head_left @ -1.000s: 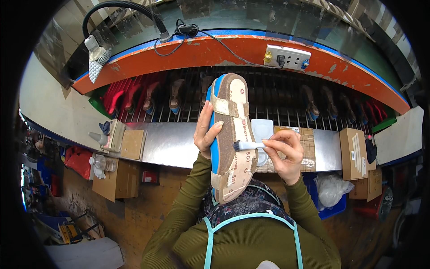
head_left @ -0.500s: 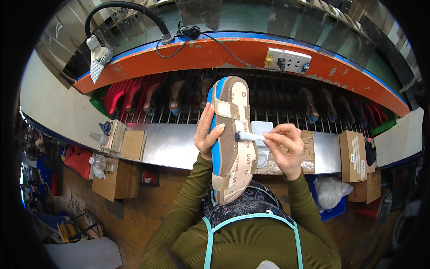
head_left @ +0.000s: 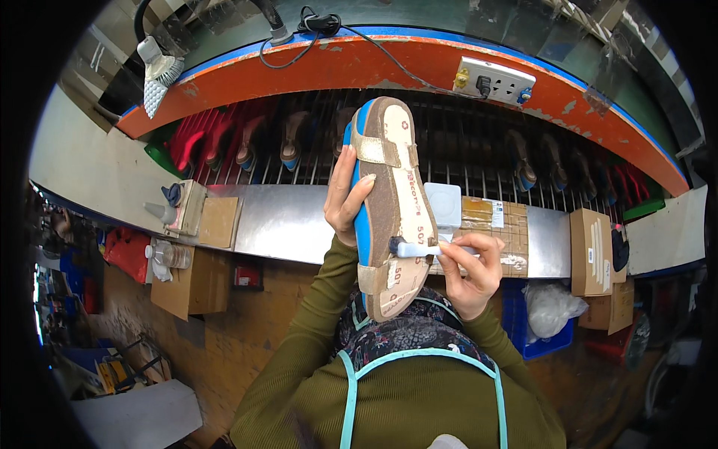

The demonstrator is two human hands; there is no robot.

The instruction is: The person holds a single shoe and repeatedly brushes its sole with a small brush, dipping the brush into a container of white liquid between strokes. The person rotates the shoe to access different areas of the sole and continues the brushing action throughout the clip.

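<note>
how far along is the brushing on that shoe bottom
Looks mid-way. The left hand holds the lasted shoe bottom-up, and the right hand presses a small brush to its lower middle. The rim of the bottom looks darker than the pale centre strip, perhaps already coated, though I cannot be sure. The heel end below the brush likely remains. More shoes sit on the rack behind.

A: State the condition of the shoe.

B: The blue-edged shoe on its last, bottom side up (head_left: 389,202), is held upright, toe end far, heel end near. Its tan insole board carries two pale tape strips across it, one near the toe, one near the heel.

A: And the applicator?

B: The small white-handled brush (head_left: 419,248) lies level, its dark tip touching the board's middle, handle pointing right.
</note>
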